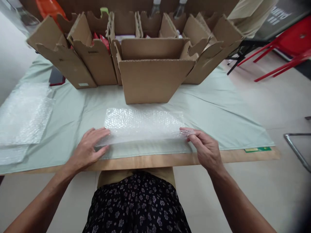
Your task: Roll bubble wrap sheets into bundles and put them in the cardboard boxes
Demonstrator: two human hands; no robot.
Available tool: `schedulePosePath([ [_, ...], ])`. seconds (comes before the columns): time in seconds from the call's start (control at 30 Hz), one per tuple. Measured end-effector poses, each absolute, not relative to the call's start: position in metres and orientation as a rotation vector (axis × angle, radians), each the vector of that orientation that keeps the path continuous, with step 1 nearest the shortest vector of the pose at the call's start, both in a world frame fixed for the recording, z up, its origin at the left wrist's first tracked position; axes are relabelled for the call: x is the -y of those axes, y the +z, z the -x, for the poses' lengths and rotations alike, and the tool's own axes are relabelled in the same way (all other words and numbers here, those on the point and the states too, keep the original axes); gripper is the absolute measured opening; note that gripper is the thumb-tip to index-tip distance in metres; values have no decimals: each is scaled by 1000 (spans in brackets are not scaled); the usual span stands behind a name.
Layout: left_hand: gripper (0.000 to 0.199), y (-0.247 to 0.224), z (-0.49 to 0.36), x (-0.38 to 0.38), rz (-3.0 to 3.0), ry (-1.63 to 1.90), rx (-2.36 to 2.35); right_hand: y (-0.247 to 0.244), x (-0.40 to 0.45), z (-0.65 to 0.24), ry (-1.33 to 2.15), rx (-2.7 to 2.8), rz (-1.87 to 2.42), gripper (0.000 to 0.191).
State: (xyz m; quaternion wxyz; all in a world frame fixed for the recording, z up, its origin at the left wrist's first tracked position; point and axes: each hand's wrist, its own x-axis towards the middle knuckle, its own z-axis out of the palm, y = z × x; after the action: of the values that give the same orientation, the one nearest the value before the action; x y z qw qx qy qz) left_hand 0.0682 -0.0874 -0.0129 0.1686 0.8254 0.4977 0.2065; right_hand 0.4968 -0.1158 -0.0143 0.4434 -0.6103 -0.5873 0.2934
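A clear sheet of bubble wrap [143,121] lies on the pale green cloth near the front of the table, its near edge slightly raised. At its left end, my left hand [91,145] rests with thumb and fingers apart, touching the edge. My right hand [206,145] pinches the near right corner between thumb and fingers. Just beyond the sheet stands an upright cardboard box [155,81] with its top open.
Several more cardboard boxes [94,61] stand in a row behind, with items inside. A stack of bubble wrap sheets [26,113] lies on the left, near a dark phone-like object [57,76]. The wooden table edge [150,160] runs in front of me. A red chair [289,45] stands at right.
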Motion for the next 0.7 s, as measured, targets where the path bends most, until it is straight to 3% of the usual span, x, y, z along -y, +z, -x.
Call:
schedulePosePath([
  [0.1,22,-10,-72,76,-2022,747,-1535,-15,114,-503,843,1270,1560,37],
  [0.27,25,-2,-89,65,-1638,868,-1665,-13,118,-513,957,1319,1535,50],
  [0.43,24,-3,-95,58,-1555,936,-1694,-16,110,-511,868,1311,1670,32],
  [0.7,25,-7,-98,44,-1792,688,-1957,-27,93,-501,505,1497,1964,30],
])
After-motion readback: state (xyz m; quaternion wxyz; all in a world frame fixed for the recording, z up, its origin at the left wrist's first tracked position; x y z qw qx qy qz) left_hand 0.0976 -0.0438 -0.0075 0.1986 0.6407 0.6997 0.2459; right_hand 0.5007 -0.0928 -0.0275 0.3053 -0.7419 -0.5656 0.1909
